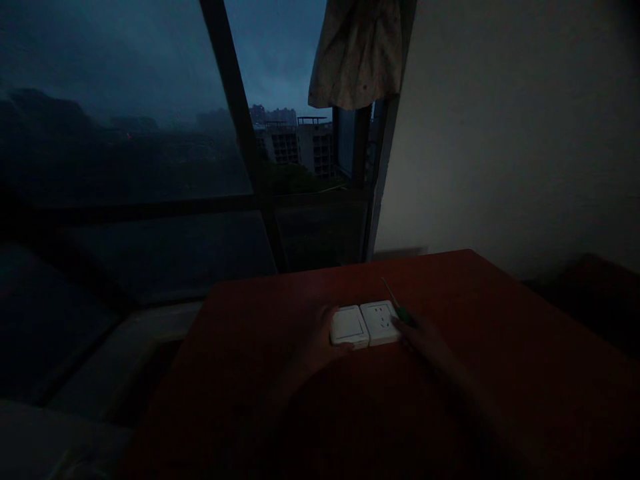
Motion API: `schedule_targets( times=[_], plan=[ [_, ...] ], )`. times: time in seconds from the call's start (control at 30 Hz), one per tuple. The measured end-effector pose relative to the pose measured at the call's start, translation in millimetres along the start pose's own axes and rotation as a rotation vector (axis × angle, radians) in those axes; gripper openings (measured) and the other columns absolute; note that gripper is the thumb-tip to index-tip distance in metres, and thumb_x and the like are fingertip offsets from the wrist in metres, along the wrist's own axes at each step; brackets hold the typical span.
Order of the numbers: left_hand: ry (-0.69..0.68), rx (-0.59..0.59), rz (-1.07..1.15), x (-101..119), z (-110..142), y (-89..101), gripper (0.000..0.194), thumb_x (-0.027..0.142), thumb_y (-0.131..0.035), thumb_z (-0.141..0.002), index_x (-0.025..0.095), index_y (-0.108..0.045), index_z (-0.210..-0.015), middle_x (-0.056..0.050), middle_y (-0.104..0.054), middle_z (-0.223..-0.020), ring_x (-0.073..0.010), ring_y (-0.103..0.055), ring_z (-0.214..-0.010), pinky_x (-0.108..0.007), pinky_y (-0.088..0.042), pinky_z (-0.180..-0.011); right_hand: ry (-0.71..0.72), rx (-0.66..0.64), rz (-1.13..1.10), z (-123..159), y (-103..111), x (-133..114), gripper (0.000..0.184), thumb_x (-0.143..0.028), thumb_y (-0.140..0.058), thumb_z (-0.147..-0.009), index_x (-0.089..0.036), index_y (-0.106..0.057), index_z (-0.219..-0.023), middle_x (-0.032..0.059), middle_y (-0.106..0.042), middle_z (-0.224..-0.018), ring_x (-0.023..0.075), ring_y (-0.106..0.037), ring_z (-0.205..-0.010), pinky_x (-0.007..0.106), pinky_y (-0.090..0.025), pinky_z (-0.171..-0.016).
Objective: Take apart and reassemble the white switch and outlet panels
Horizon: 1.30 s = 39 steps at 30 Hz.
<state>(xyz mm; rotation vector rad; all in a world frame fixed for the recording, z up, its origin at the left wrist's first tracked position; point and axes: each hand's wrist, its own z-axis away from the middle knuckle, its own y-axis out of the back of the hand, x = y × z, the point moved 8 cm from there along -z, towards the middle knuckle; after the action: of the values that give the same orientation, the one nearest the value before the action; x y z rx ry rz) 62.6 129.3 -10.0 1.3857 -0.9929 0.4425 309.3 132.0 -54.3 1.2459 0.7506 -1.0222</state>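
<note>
In the dim head view, a white wall switch [348, 325] and a white wall socket [379, 320] sit side by side on the reddish-brown table [280, 300]. My left hand [320, 337] grips the switch from its left side, thumb along the near edge and fingers at the far left corner. A screwdriver [405, 315] with a green handle and a thin shaft points away and to the left, beyond the socket's right side. Its handle runs into my right hand [417, 331], which is closed around it, while the thumb touches the socket's right edge. Darkness hides much of the fingers.
Large windows [150, 167] with dark frames rise behind and left of the table. A curtain [357, 57] hangs at the upper middle. The pale wall [500, 133] stands on the right, and a light ledge [165, 317] runs below the left window.
</note>
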Motion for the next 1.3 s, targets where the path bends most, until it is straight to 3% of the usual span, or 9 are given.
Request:
schedule_targets(
  times=[0.17,0.3,0.4,0.63,0.8,0.93,1.07,1.2,1.3],
  plan=[
    [0.017,0.016,-0.087,-13,30,33.7,0.08,0.023,-0.075,-0.064,0.022,-0.039,-0.136,-0.01,-0.038,-0.141,-0.03,-0.037,-0.131,-0.046,-0.028,-0.111,0.051,-0.006,-0.004,12,-38,-18,0.047,-0.056,-0.053,-0.078,-0.017,-0.061,-0.102,0.0017,-0.065,-0.069,0.0165,-0.059,-0.059,0.025,-0.044,-0.05],
    [0.052,0.04,-0.135,-22,44,43.3,0.078,0.028,-0.074,-0.066,0.022,-0.04,-0.136,-0.01,-0.038,-0.142,-0.0303,-0.037,-0.13,-0.046,-0.031,-0.11,0.099,0.016,0.006,18,-49,-27,0.047,-0.056,-0.054,-0.078,-0.018,-0.063,-0.103,0.0058,-0.069,-0.087,0.0207,-0.064,-0.078,0.028,-0.048,-0.064],
    [0.086,0.048,-0.148,-26,49,42.6,0.079,0.031,-0.074,-0.067,0.023,-0.04,-0.137,-0.01,-0.035,-0.144,-0.031,-0.037,-0.13,-0.046,-0.032,-0.109,0.126,0.025,0.013,24,-50,-30,0.048,-0.058,-0.051,-0.08,-0.017,-0.063,-0.103,0.0072,-0.069,-0.093,0.0217,-0.064,-0.083,0.029,-0.049,-0.07],
    [0.036,0.043,-0.181,-17,50,43.1,0.078,0.036,-0.075,-0.068,0.024,-0.04,-0.137,-0.009,-0.038,-0.141,-0.0304,-0.038,-0.129,-0.044,-0.034,-0.108,0.122,0.032,0.008,30,-46,-29,0.051,-0.061,-0.047,-0.082,-0.017,-0.063,-0.102,0.0073,-0.07,-0.087,0.0224,-0.064,-0.076,0.031,-0.05,-0.065],
    [0.02,-0.029,-0.235,-5,54,47.1,0.079,0.041,-0.075,-0.068,0.028,-0.04,-0.138,-0.008,-0.04,-0.14,-0.0311,-0.042,-0.126,-0.043,-0.038,-0.104,0.127,0.215,0.032,55,-17,-35,0.056,-0.058,-0.049,-0.082,-0.015,-0.057,-0.117,0.0116,-0.067,-0.111,0.027,-0.062,-0.098,0.036,-0.049,-0.084],
    [0.048,-0.071,-0.292,-1,58,48.0,0.083,0.045,-0.074,-0.069,0.031,-0.034,-0.141,-0.007,-0.038,-0.142,-0.032,-0.042,-0.126,-0.043,-0.039,-0.103,0.111,0.039,0.217,97,-19,-31,0.052,-0.052,-0.048,-0.084,-0.017,-0.06,-0.12,0.0101,-0.066,-0.119,0.0273,-0.061,-0.109,0.039,-0.046,-0.096],
    [0.065,-0.093,-0.356,-2,60,43.2,0.092,0.05,-0.074,-0.068,0.027,-0.028,-0.144,-0.009,-0.033,-0.147,-0.0332,-0.036,-0.132,-0.046,-0.034,-0.107,0.072,-0.051,0.389,139,-24,-6,0.047,-0.045,-0.048,-0.086,-0.024,-0.058,-0.126,0.0049,-0.061,-0.129,0.024,-0.058,-0.116,0.035,-0.046,-0.099],
    [0.058,-0.115,-0.404,-3,59,35.3,0.097,0.055,-0.072,-0.069,0.022,-0.024,-0.146,-0.012,-0.024,-0.153,-0.0352,-0.027,-0.137,-0.05,-0.028,-0.111,0.111,-0.1,0.515,159,-33,7,0.041,-0.04,-0.051,-0.085,-0.026,-0.063,-0.121,0.0029,-0.063,-0.126,0.0246,-0.06,-0.114,0.034,-0.048,-0.098],
    [0.026,-0.11,-0.426,-1,58,31.4,0.09,0.052,-0.07,-0.072,0.023,-0.026,-0.145,-0.012,-0.03,-0.151,-0.0338,-0.029,-0.137,-0.05,-0.027,-0.111,0.146,-0.108,0.564,163,-38,6,0.04,-0.038,-0.05,-0.086,-0.027,-0.062,-0.123,0.0016,-0.062,-0.127,0.0237,-0.06,-0.114,0.033,-0.05,-0.097]
  ],
)
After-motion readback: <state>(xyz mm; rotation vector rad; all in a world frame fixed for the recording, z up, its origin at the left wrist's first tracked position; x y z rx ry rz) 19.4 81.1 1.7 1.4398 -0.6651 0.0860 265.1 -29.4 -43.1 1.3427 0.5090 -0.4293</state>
